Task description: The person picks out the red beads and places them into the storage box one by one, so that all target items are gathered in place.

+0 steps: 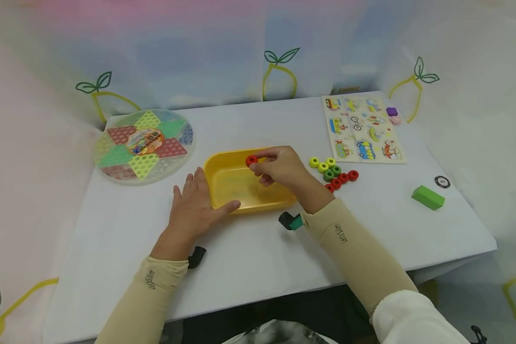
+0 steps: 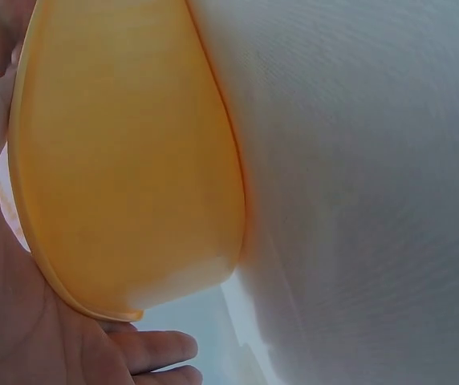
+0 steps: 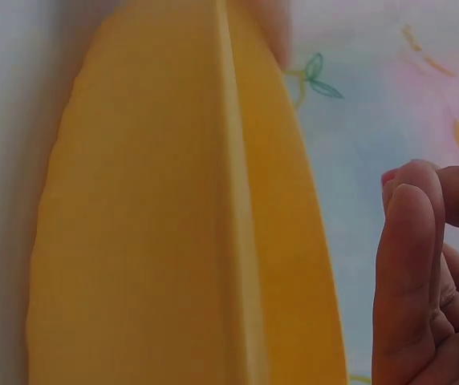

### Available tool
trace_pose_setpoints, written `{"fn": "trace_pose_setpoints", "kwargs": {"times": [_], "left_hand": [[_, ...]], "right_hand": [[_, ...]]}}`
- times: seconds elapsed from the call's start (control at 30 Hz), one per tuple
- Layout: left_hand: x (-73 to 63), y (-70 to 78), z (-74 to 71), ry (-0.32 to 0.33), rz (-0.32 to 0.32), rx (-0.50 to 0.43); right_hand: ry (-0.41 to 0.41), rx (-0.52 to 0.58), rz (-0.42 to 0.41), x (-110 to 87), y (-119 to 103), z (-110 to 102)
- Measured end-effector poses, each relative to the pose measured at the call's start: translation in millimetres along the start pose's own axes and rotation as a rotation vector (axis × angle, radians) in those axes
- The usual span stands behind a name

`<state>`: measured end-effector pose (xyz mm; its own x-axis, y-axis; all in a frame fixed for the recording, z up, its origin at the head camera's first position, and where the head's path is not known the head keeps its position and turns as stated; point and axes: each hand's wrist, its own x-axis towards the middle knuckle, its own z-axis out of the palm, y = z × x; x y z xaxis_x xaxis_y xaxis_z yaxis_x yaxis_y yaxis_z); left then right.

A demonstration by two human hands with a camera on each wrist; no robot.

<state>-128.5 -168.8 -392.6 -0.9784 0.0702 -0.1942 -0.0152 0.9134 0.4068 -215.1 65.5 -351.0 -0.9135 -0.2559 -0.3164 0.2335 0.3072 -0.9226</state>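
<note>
A shallow yellow tray (image 1: 228,188) sits mid-table, its visible floor bare. My right hand (image 1: 279,167) is over it, pinching a red ring-shaped bead (image 1: 251,160) between thumb and fingertips. In the right wrist view only a sliver of the red bead (image 3: 388,177) shows past the fingertips. My left hand (image 1: 193,203) rests against the tray's left side with fingers straight and thumb along the near rim. The left wrist view has the palm right at the tray's rim (image 2: 33,233). Right of the tray lie several red beads (image 1: 353,175), green beads (image 1: 328,175) and yellow beads (image 1: 314,162).
A round Chinese checkers board (image 1: 156,157) lies at the back left. At the back right is a picture puzzle board (image 1: 363,129), with a purple block (image 1: 392,111) and a pink piece (image 1: 395,120) beside it. A green block (image 1: 428,197) and a black round disc (image 1: 442,181) lie farther right.
</note>
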Motion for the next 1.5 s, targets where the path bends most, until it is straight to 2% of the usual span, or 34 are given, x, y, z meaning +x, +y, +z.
{"fn": "trace_pose_setpoints", "kwargs": {"times": [0.23, 0.43, 0.7, 1.0, 1.27, 1.37, 1.5], "left_hand": [[2.3, 4.4, -0.1, 0.011, 0.009, 0.000], [0.7, 1.5, -0.5, 0.022, 0.006, -0.006], [0.7, 5.5, 2.0, 0.025, 0.021, -0.001], [-2.0, 2.3, 1.5, 0.028, 0.014, 0.004], [0.6, 4.6, 4.4, 0.018, 0.033, 0.006], [0.7, 5.1, 3.7, 0.004, 0.024, 0.001], [-1.2, -0.5, 1.0, 0.007, -0.004, -0.010]], "right_hand": [[-0.024, -0.022, 0.054, 25.4, -16, 43], [-0.043, -0.044, 0.097, 41.9, -15, 68], [-0.026, -0.067, 0.153, 48.7, 4, 78], [-0.116, -0.059, 0.179, 54.6, 15, 86], [-0.105, -0.048, 0.175, 49.8, 17, 75], [-0.085, -0.032, 0.144, 41.5, 11, 60], [-0.031, 0.018, 0.078, 24.0, -2, 29]]}}
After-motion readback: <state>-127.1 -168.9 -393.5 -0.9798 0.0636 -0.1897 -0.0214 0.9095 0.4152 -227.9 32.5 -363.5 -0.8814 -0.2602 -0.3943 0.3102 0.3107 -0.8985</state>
